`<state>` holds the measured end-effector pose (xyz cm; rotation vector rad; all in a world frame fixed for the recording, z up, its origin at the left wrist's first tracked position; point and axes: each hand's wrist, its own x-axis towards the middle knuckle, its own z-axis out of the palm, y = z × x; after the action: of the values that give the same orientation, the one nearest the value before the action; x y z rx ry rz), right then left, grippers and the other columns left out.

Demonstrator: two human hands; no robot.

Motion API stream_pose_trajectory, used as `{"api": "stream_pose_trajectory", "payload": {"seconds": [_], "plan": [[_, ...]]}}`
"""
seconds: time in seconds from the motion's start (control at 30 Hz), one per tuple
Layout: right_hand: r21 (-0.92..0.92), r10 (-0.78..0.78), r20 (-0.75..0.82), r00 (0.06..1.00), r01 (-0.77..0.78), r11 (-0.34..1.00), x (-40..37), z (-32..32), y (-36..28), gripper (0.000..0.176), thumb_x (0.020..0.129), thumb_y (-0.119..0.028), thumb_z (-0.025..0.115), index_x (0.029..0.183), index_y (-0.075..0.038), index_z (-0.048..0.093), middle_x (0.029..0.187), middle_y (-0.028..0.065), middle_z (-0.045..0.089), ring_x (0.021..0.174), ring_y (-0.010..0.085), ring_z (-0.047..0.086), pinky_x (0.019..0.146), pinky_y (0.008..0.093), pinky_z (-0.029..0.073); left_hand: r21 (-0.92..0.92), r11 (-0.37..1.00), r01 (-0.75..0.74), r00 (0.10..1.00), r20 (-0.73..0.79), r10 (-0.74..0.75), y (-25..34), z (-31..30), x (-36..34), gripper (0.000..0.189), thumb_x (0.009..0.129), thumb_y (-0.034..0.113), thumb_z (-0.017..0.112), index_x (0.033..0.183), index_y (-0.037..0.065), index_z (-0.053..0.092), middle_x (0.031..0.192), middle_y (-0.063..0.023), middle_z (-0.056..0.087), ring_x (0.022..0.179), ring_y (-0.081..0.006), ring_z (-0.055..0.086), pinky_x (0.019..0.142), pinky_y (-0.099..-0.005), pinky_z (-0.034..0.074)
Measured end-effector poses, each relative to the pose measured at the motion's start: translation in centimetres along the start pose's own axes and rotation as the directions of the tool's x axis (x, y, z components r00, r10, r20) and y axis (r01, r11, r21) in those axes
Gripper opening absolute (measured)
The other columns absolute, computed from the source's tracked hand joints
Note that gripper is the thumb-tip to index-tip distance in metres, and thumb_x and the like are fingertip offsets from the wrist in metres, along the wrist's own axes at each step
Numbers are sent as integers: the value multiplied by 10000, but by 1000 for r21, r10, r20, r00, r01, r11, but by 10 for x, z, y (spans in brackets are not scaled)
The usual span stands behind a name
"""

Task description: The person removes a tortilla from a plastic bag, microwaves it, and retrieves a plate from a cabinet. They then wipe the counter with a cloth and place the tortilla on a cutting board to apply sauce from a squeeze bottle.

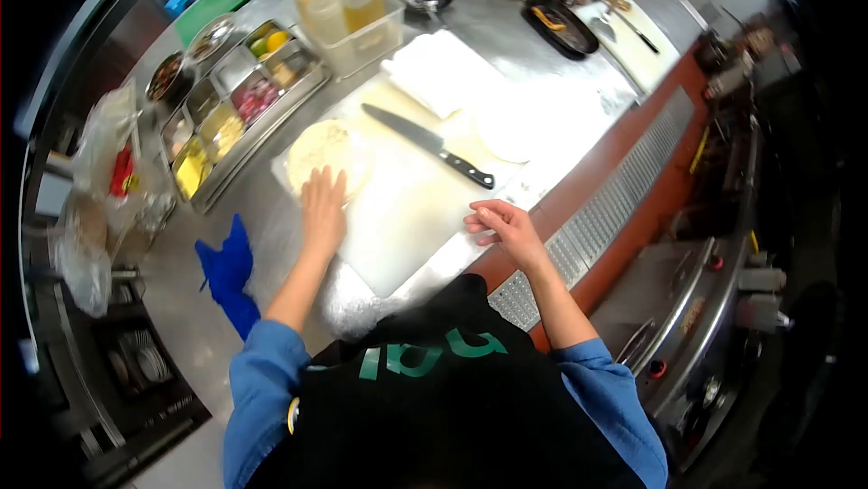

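Note:
On the left part of the white cutting board point(398, 236) lies a round, pale flatbread point(318, 146). My left hand point(323, 207) rests with spread fingertips on its lower edge. My right hand point(502, 229) hovers near the board's right edge, fingers loosely bent and apart, holding nothing. Between the flatbread and a folded white cloth point(434, 69) lies a large knife point(425, 141), its black handle toward my right hand. Another pale round piece point(500, 138), washed out by glare, is beside the knife.
A tray of metal containers point(294, 85) with chopped ingredients stands at the left, near a plastic bin of bottles point(389, 32). A blue cloth point(228, 277) lies left of my left arm. Farther back is a black pan point(561, 30); a perforated metal strip point(615, 195) runs along the right.

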<state>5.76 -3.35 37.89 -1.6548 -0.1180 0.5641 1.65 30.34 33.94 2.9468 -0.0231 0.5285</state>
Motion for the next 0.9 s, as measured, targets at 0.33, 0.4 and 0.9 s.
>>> {"api": "stream_pose_trajectory", "payload": {"seconds": [0.33, 0.4, 0.9], "plan": [[-162, 52, -508, 860, -154, 975, 58, -108, 4, 307, 843, -265, 620, 974, 11, 607, 748, 85, 652, 593, 124, 599, 508, 234, 466, -364, 867, 340, 939, 84, -333, 78, -63, -23, 442, 736, 61, 635, 1167, 14, 548, 1221, -203, 508, 1164, -355, 431, 991, -421, 316], [-366, -147, -565, 812, -87, 926, 84, -129, 7, 293, 837, -267, 622, 925, 11, 600, 646, 69, 643, 537, 122, 594, 487, 241, 459, -497, 760, 419, 896, 90, -435, 112, -58, -9, 431, 752, 59, 632, 1170, 8, 543, 1190, -192, 526, 1108, -324, 465, 941, -393, 353], [279, 282, 20, 959, -276, 920, 144, -170, -15, 326, 793, -114, 625, 1053, 40, 504, 766, 115, 630, 544, 143, 614, 436, 235, 473, -324, 467, 823, 552, 255, -794, 221, 97, 144, 348, 685, 136, 737, 968, -10, 595, 726, -76, 607, 660, -175, 563, 636, -304, 469]]}}
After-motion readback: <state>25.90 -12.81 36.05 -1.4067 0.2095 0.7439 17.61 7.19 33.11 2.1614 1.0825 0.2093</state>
